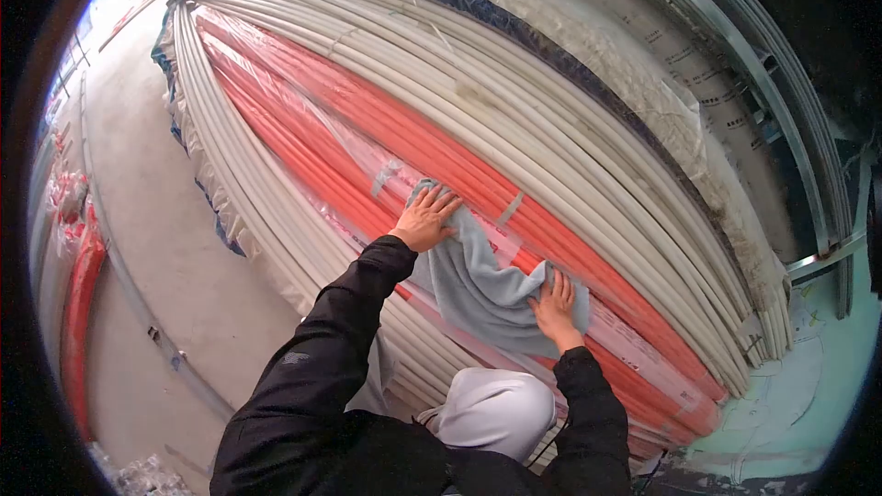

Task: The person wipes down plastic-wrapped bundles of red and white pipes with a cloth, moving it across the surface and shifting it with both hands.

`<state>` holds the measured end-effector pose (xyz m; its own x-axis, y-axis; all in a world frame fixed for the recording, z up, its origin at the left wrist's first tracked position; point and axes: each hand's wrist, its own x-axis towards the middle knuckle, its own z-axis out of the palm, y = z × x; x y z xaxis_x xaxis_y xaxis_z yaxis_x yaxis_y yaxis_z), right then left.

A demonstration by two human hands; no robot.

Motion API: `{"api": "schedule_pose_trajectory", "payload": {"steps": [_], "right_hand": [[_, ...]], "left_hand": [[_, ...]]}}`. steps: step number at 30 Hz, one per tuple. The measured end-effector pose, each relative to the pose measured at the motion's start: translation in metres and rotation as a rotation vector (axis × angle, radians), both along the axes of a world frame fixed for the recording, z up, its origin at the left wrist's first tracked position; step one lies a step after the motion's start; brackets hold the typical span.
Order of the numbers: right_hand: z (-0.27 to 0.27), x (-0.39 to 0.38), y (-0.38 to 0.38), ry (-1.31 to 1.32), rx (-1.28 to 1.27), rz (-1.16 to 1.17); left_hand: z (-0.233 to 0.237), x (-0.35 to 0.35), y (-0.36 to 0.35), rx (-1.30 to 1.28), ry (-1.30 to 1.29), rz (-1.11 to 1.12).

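Observation:
A grey cloth [470,274] lies rumpled across plastic-wrapped red pipes [303,133]. On its upper left corner rests my left hand [428,219], palm down with the fingers stretched out. My right hand [557,309] lies on the cloth's right end, fingers spread and pointing up. Folds run through the fabric between the two hands. Clear wrapping with tape strips shows on the pipes around the cloth. Both palms are hidden from view.
Long white pipes [514,119] lie on both sides of the red ones. A metal frame [781,119] stands at the right. Red wrapped pipes [84,285] and a grey pipe [138,312] lie on the concrete floor [175,220] at left. My knee [496,409] is close to the stack.

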<state>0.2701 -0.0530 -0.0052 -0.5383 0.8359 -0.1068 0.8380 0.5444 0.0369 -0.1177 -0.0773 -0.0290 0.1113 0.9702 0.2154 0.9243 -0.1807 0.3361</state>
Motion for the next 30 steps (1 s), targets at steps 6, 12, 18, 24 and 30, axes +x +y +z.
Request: {"api": "schedule_pose_trajectory", "payload": {"steps": [6, 12, 18, 24, 30], "right_hand": [[0.006, -0.033, 0.013, 0.051, -0.030, 0.134], [0.009, -0.038, 0.014, 0.034, 0.017, 0.169], [0.014, -0.040, 0.009, 0.109, 0.010, 0.150], [0.003, -0.035, 0.012, 0.071, 0.068, 0.179], [0.000, -0.037, 0.010, 0.096, 0.062, 0.151]], "left_hand": [[-0.013, 0.008, 0.003, 0.087, -0.023, 0.040], [0.014, 0.021, -0.002, 0.232, -0.547, 0.275], [0.011, 0.020, 0.004, 0.270, -0.534, 0.297], [0.054, 0.026, 0.029, 0.562, -0.646, 0.441], [0.035, 0.040, 0.083, 0.617, -0.505, 0.396]]}}
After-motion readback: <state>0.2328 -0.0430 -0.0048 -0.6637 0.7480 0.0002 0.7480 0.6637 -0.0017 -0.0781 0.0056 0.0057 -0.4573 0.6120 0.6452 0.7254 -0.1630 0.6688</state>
